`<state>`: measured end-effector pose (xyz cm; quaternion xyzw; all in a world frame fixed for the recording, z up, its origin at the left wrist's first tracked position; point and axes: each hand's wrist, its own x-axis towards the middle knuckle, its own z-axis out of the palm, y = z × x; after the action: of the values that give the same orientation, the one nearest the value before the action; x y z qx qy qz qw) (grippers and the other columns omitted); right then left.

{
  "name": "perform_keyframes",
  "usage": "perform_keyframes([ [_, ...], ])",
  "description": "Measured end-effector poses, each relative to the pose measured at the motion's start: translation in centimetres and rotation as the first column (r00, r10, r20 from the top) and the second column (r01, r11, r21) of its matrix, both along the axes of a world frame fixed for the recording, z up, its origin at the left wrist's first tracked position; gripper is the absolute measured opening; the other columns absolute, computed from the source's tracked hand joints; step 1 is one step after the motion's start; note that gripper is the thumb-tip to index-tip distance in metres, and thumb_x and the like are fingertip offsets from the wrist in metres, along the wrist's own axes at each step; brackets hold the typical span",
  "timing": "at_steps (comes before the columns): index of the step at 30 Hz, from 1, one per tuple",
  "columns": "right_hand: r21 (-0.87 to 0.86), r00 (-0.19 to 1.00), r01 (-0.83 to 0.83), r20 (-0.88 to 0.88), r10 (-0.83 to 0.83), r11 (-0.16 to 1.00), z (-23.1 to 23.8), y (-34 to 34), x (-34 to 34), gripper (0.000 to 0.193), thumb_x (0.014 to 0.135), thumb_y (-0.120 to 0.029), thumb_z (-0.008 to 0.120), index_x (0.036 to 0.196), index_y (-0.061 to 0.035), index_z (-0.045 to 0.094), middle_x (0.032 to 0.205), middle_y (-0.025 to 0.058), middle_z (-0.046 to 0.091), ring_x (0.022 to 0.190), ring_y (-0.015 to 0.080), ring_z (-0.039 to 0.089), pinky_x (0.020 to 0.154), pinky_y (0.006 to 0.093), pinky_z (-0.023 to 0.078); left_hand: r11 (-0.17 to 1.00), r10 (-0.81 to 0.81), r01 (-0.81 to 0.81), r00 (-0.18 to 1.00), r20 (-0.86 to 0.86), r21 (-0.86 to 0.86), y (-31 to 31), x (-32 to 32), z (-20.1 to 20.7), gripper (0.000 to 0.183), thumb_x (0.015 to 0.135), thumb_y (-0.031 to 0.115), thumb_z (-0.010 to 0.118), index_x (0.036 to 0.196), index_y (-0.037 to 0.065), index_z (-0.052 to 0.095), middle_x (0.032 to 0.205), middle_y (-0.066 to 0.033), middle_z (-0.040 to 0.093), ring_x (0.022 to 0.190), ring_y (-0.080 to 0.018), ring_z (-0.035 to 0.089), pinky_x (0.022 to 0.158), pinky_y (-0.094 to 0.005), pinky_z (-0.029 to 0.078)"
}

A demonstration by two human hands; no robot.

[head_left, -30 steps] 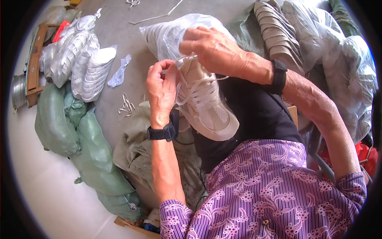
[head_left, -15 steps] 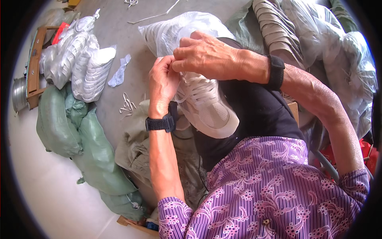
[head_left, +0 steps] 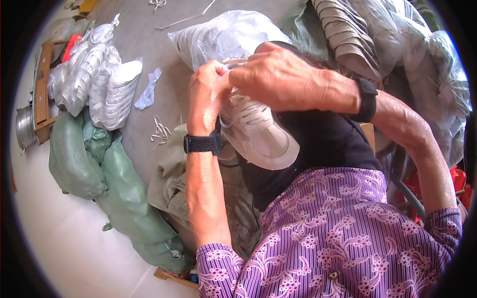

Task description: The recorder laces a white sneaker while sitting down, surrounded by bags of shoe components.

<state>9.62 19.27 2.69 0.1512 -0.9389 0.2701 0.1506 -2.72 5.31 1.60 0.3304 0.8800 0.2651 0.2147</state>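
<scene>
A white lace-up sneaker (head_left: 263, 136) rests on my black-covered lap, toe toward me, with white laces (head_left: 247, 113) across its front. Over its ankle end, my left hand (head_left: 210, 89) is closed, its fingertips pinched together beside the shoe's upper edge. My right hand (head_left: 276, 78) meets it there, fingers curled in and partly blurred. Whatever the fingertips pinch, just above the laces, is hidden between the two hands. Both wrists wear black straps.
A clear plastic bag (head_left: 223, 35) lies beyond the sneaker. Bagged stacks of white shoe parts (head_left: 117, 94) and green sacks (head_left: 74, 154) are on the left. More wrapped stacks (head_left: 343, 35) stand at the right. Loose laces (head_left: 160, 130) and a plastic scrap (head_left: 148, 89) lie on the floor.
My right hand has moved slightly right and toward me, its fingers now more curled in. My left hand has turned, its fingertips now closer to the right hand's. The sneaker stays nearly in place.
</scene>
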Motion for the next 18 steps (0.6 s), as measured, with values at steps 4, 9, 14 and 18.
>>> perform_keyframes([
  [4,0.051,0.923,0.181,0.335,-0.188,0.982,-0.2,2.1,-1.1,0.022,0.075,-0.017,0.062,0.094,-0.0052,0.061,0.087,0.0104,0.069,0.087,0.0291,0.066,0.071,0.0463,0.048,0.990,0.104,-0.118,0.981,0.161,0.079,-0.7,0.2,-0.7,0.023,0.079,0.021,0.065,0.085,-0.001,0.064,0.070,-0.0089,0.064,0.067,-0.0136,0.058,0.064,-0.0309,0.047],
  [9,-0.073,0.917,0.063,0.399,-0.029,0.995,-1.6,3.5,-1.5,0.032,0.073,-0.020,0.062,0.101,-0.0052,0.063,0.080,0.0141,0.068,0.080,0.0310,0.066,0.075,0.0406,0.049,0.984,0.090,-0.140,0.927,0.364,0.113,-0.9,0.9,0.9,0.026,0.079,0.025,0.068,0.085,0.001,0.061,0.074,0.0023,0.055,0.068,-0.0075,0.047,0.063,-0.0245,0.043],
  [14,-0.012,0.828,0.043,0.560,-0.029,0.999,-0.6,3.7,-1.8,0.029,0.072,-0.028,0.063,0.092,-0.0071,0.068,0.089,0.0118,0.069,0.089,0.0290,0.065,0.076,0.0418,0.050,0.984,0.049,-0.104,0.939,0.341,0.146,-1.1,1.1,0.7,0.028,0.079,0.028,0.070,0.083,0.002,0.060,0.075,0.0019,0.056,0.069,-0.0068,0.049,0.065,-0.0226,0.042],
  [18,-0.027,0.877,0.032,0.480,-0.015,0.999,-1.2,4.0,-1.2,0.024,0.070,-0.024,0.062,0.087,-0.0074,0.068,0.082,0.0112,0.068,0.084,0.0286,0.065,0.078,0.0415,0.046,0.995,0.082,-0.094,0.958,0.274,0.032,-0.3,1.5,1.1,0.025,0.081,0.025,0.070,0.083,0.003,0.059,0.079,0.0010,0.059,0.074,-0.0060,0.051,0.069,-0.0217,0.042],
])
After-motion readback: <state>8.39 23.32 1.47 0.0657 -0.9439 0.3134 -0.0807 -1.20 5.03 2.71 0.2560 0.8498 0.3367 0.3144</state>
